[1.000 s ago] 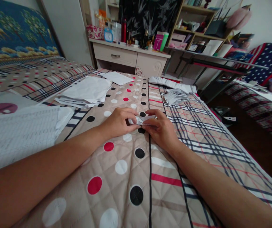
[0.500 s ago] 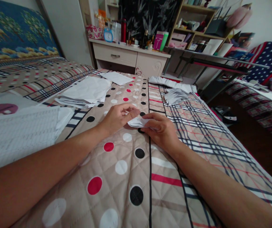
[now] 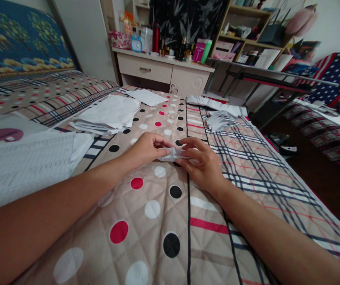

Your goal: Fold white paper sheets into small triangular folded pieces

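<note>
A small folded piece of white paper (image 3: 172, 153) lies between my two hands, just above or on the patterned bedspread (image 3: 146, 241). My left hand (image 3: 150, 148) pinches its left end, thumb on top. At the right end, my right hand (image 3: 201, 160) grips it between thumb and fingers. The fingers partly cover the paper, so its full shape is hidden. Beyond the right hand rests a fanned pile of folded paper strips (image 3: 221, 120), with a longer row of folded papers (image 3: 214, 103) behind it.
Left of centre is a stack of white sheets (image 3: 107, 113), with a single sheet (image 3: 147, 97) behind it. Printed pages (image 3: 30, 162) lie at the near left. A dresser (image 3: 146, 71) stands at the bed's far end, and a desk with shelves (image 3: 247, 43) is at the right.
My left hand has come down onto the paper, its thumb now pressing the left end. The paper looks narrower and flatter. My right hand keeps its hold.
</note>
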### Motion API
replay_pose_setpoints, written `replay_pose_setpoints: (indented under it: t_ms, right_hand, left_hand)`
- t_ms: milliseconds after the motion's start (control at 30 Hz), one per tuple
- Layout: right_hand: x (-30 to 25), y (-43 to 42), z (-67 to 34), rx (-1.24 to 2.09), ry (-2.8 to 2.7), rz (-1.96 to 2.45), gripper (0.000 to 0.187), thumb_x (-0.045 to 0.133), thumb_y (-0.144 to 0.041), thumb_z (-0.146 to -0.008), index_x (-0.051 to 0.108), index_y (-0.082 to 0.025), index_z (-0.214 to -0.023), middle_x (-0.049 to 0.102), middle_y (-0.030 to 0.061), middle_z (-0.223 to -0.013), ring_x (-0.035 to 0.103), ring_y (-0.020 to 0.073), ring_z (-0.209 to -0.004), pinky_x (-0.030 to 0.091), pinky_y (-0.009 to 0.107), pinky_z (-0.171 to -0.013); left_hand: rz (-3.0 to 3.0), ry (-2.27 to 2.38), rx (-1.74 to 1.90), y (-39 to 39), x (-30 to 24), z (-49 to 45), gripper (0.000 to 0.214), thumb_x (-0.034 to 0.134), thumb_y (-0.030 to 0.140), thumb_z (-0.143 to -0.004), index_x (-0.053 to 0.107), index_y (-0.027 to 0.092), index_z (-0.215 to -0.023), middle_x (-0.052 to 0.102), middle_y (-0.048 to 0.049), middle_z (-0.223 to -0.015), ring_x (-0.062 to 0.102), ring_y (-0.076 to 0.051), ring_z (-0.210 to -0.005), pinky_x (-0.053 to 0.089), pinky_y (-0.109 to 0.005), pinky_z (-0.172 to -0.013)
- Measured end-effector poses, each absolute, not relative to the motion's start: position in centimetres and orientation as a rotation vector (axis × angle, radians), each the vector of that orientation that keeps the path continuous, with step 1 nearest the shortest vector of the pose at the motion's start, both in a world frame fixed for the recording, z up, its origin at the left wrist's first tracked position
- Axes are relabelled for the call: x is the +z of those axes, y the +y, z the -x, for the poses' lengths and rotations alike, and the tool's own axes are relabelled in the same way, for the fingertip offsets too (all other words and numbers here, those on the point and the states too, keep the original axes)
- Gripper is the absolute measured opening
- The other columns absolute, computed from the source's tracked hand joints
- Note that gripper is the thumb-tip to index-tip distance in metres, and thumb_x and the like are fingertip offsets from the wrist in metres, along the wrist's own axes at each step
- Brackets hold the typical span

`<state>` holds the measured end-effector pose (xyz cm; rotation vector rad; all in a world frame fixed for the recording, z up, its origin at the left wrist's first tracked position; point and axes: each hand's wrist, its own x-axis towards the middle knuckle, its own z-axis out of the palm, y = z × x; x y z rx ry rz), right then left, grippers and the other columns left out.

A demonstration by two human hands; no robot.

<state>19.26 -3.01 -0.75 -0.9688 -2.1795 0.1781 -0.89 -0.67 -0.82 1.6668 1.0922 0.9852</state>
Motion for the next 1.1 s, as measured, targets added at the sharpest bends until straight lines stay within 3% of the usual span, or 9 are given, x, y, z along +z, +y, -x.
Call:
replay_pose_setpoints:
  t_ms: [200,433,567,900,1100]
  right_hand:
    - [-0.8,-2.7,-19.3,0.265,-2.115,1.067,0.007,0.071,-0.023,-0.078,0.069,-0.02,-0.072,0.072,0.0043,-0.09,0.066,0.0205,-0.085,0.048,0.034,-0.077]
    - [-0.5,-2.8,-19.2,0.226,-2.087,1.199,0.014,0.071,-0.024,-0.077,0.066,-0.019,-0.066,0.065,0.0019,-0.067,0.059,0.0166,-0.064,0.043,0.03,-0.065]
    - [-0.5,-2.8,-19.2,0.233,-2.076,1.189,0.016,0.07,-0.025,-0.078,0.066,-0.018,-0.065,0.063,0.0017,-0.065,0.058,0.0159,-0.063,0.043,0.03,-0.063]
    - [-0.5,-3.1,-19.1,0.247,-2.034,1.207,0.016,0.072,-0.026,-0.077,0.067,-0.017,-0.064,0.066,0.0027,-0.065,0.06,0.0163,-0.064,0.042,0.029,-0.064]
    - [-0.4,-3.4,-18.8,0.393,-1.794,1.222,0.018,0.078,-0.031,-0.07,0.065,-0.02,-0.075,0.068,0.001,-0.073,0.062,0.0172,-0.068,0.047,0.03,-0.066]
  left_hand:
    - [-1.713,1.089,0.972,-0.9,-0.5,0.5,0.015,0.071,0.017,-0.071,0.077,0.017,-0.084,0.077,-0.0035,-0.08,0.07,-0.016,-0.071,0.056,-0.025,-0.066]
    - [-1.807,1.126,0.943,-1.9,0.6,0.0,0.018,0.071,0.022,-0.072,0.078,0.016,-0.087,0.077,-0.0049,-0.083,0.072,-0.019,-0.075,0.057,-0.026,-0.068]
    - [-1.838,1.137,0.984,-2.1,0.5,-0.2,0.024,0.078,0.017,-0.065,0.078,0.015,-0.088,0.078,-0.0048,-0.087,0.073,-0.02,-0.079,0.059,-0.027,-0.076]
    - [-1.886,1.196,1.066,-2.4,0.1,-0.5,0.014,0.076,0.016,-0.07,0.078,0.014,-0.084,0.077,-0.0044,-0.08,0.072,-0.016,-0.072,0.057,-0.022,-0.069]
    - [-1.992,1.247,1.19,-2.6,0.5,-0.3,0.011,0.075,0.013,-0.071,0.078,0.016,-0.081,0.077,-0.0031,-0.078,0.07,-0.015,-0.071,0.054,-0.023,-0.07]
